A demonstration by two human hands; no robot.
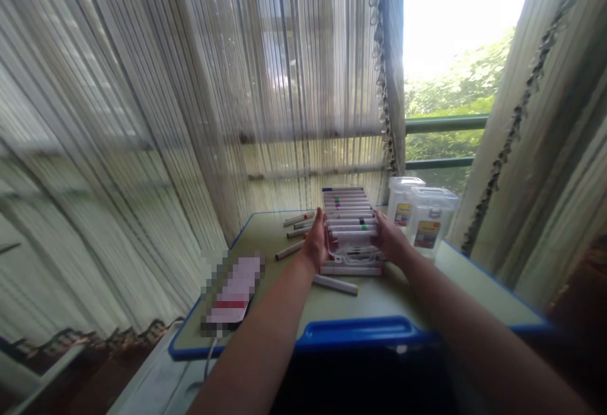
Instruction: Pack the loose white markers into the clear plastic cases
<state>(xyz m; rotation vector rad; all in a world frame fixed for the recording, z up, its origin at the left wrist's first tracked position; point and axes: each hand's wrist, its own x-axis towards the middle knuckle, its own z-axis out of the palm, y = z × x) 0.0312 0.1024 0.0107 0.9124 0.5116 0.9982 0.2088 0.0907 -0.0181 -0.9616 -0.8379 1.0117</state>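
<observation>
My left hand (317, 243) and my right hand (389, 238) are at opposite sides of a clear plastic marker case (354, 252), gripping it between them. Its handle end faces me. White markers (351, 222) lie crosswise in a long row at the case and beyond it, some with green, purple or black bands. I cannot tell how many are inside the case. Just under the handle end, more markers (353, 270) lie on the table. One loose marker (336, 284) rests closer to me, and several others (290, 250) lie left of my left hand.
Two clear plastic boxes (430, 222) with labels stand at the back right of the blue-edged table (379, 304). A blurred-out phone-like device (234, 288) with a white cable (210, 358) lies at the left. Curtains (303, 73) hang behind, beside an uncovered window section.
</observation>
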